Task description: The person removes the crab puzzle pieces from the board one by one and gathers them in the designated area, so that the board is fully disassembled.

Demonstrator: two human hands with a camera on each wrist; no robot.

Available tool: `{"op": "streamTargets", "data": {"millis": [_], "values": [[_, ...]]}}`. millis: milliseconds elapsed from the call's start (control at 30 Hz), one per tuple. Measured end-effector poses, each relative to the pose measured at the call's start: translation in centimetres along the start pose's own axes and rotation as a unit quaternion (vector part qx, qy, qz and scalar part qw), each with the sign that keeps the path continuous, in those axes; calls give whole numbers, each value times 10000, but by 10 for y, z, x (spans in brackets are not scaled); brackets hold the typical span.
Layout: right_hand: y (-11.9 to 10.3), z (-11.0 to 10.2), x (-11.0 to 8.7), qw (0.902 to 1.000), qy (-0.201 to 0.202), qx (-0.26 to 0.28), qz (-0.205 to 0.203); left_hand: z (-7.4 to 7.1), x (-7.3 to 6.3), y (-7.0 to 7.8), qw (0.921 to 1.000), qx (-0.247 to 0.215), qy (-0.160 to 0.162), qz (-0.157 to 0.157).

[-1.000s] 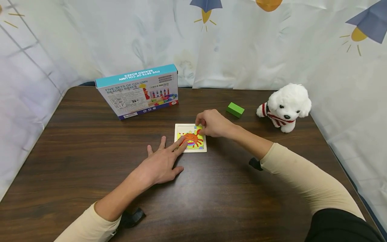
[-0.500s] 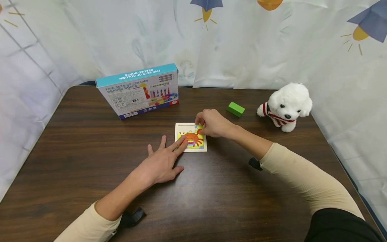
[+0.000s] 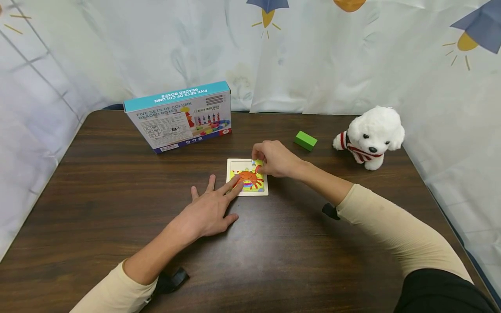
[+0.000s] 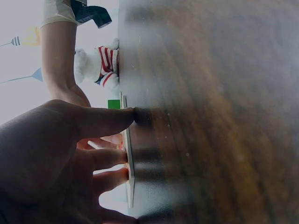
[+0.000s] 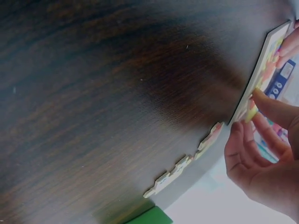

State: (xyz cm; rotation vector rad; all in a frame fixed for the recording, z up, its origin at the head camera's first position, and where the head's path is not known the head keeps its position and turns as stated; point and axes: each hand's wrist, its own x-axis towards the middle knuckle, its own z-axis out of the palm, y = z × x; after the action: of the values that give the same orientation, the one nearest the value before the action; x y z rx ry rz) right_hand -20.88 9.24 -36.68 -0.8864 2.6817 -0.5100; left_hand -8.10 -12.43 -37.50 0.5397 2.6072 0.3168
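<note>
A small square jigsaw puzzle (image 3: 250,178) in a pale wooden tray frame (image 3: 248,194) lies on the table, showing a red-orange crab on yellow. My left hand (image 3: 207,213) is spread out, with two fingertips resting on the puzzle's left part; its thumb and other fingers touch or hover at the tabletop. At the upper right corner, my right hand (image 3: 278,160) pinches a yellow puzzle piece (image 5: 251,113) between thumb and fingers, tilted at the tray. The right hand partly covers that piece. In the right wrist view, loose puzzle pieces (image 5: 175,173) lie beyond the hand.
A blue-topped toy box (image 3: 180,119) stands at the back left. Behind my right hand lies a green block (image 3: 305,141). The white plush dog (image 3: 372,139) sits at the back right. A pale printed curtain (image 3: 313,61) hangs behind the dark wooden table (image 3: 266,261).
</note>
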Motion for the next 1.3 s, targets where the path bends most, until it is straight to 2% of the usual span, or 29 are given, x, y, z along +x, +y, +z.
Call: {"op": "streamTargets", "data": {"millis": [667, 867, 1100, 1300], "values": [[4, -3, -6, 9987, 158, 367, -329, -1, 0, 1, 10000, 3, -38, -13], [9, -5, -6, 9953, 360, 902, -47, 0, -1, 1, 10000, 2, 18, -12], [12, -6, -6, 9890, 386, 1409, 235, 0, -1, 0, 10000, -24, 62, 13], [14, -9, -6, 9798, 358, 1921, 429, 0, -1, 0, 10000, -33, 37, 2]]}}
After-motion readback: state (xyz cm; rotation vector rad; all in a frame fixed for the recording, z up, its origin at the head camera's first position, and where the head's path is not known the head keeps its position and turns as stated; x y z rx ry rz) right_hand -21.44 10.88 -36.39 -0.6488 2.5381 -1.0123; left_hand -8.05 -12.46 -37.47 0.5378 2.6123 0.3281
